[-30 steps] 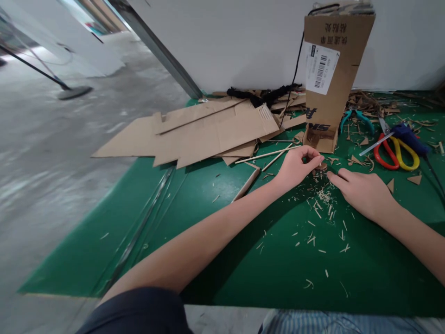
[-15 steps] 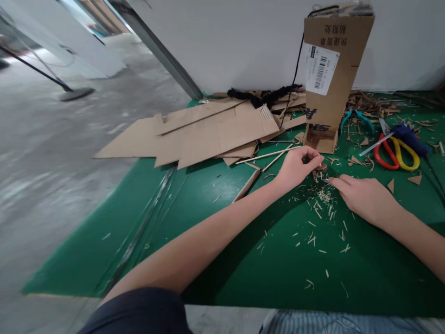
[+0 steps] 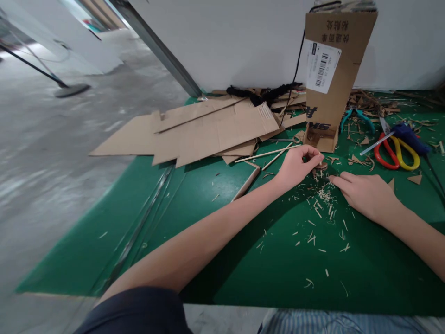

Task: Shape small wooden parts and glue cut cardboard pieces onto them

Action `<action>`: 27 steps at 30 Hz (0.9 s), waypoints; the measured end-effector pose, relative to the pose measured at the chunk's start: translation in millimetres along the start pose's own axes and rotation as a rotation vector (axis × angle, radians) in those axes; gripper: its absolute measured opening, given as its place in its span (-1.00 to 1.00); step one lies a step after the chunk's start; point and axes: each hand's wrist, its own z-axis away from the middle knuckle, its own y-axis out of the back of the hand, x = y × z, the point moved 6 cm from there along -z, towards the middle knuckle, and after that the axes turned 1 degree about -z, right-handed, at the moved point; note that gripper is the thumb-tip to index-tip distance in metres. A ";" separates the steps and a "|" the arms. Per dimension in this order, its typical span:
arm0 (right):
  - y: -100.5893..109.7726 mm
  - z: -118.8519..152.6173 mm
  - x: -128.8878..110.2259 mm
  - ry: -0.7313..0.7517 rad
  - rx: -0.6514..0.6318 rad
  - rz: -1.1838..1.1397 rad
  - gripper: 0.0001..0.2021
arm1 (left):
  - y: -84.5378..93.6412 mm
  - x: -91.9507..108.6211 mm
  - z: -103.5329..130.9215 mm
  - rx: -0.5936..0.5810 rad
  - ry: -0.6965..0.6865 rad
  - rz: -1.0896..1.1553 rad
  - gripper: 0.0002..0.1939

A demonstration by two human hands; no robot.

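Head view: the small brown piece [image 3: 321,165] is half hidden by the left hand [image 3: 298,167], whose fingers pinch it on the table [image 3: 243,260]; right hand [image 3: 366,194] fingers lie together, flat, just beside

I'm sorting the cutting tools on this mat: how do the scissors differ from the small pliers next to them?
The scissors have one red and one yellow loop handle; the pliers have teal grips. The scissors look larger. The scissors lie out to the right with their blades pointing left, partly under a blue tool; the pliers lie nearer the upright cardboard box among cardboard scraps. Both rest flat on the green mat, in neither hand.
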 end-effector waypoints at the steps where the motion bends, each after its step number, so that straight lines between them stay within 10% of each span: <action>1: 0.5 0.7 0.4 0.001 -0.004 -0.012 -0.61 | -0.1 -0.7 0.0 0.001 0.000 -0.001 -0.85; 13: -3.2 0.0 5.8 0.021 0.146 0.100 -0.58 | -0.5 -0.1 0.2 -0.007 0.002 0.017 -0.83; 27: -4.4 -1.1 7.4 0.032 0.024 -0.057 -0.62 | -1.1 -2.4 0.0 0.000 0.027 0.014 -0.84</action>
